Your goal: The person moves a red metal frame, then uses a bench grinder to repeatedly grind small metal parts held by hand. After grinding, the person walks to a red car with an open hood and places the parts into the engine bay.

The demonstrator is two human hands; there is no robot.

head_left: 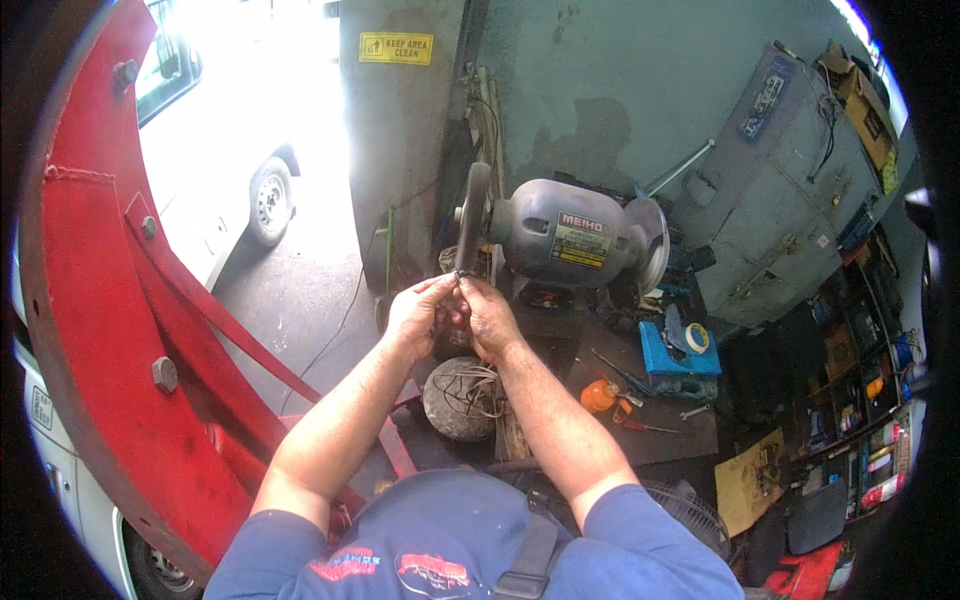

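Note:
A grey bench grinder (pixel 535 225) stands in front of me, with a wheel at each end. My left hand (pixel 410 318) and my right hand (pixel 490 322) meet at the lower front edge of its left wheel (pixel 474 210). Pinched between the fingertips of both is a small dark piece (pixel 461 274), too small to name, at or touching the wheel's rim. The fingers of each hand are closed and partly curled under. At the grinder's other end, the pale right wheel (pixel 653 250) is apart from my hands.
A large red steel frame (pixel 90 260) rises at left, near a white vehicle (pixel 225 205). Below my hands sits a rounded grey lump (pixel 450 408) with coiled cord. On the right bench lie an orange oil can (pixel 598 396), a blue case (pixel 672 365) and a wrench (pixel 695 411).

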